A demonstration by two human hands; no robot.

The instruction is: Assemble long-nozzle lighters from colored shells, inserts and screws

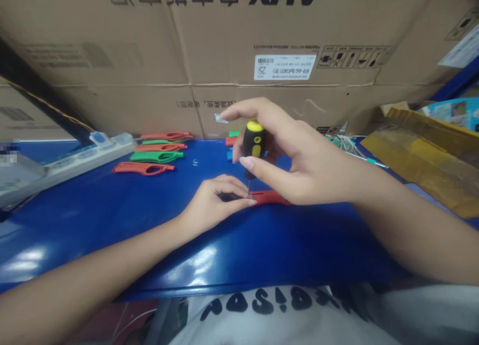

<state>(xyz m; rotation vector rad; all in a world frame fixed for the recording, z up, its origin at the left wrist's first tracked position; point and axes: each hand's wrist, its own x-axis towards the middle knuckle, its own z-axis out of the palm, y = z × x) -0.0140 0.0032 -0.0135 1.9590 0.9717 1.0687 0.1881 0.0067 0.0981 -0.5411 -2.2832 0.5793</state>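
My right hand is closed round the black and yellow handle of a screwdriver, which stands upright with its shaft pointing down. The shaft's tip meets the left end of a red plastic piece lying on the blue table. At that same end, my left hand has its thumb and fingers pinched together beside the shaft, against the red piece. Whatever small part is between those fingertips is hidden. The right part of the red piece is behind my right hand.
Red and green plastic pieces lie in a row at the back left, beside a white power strip. Cardboard stands behind the table. Metal parts and a brown-taped box are at the right.
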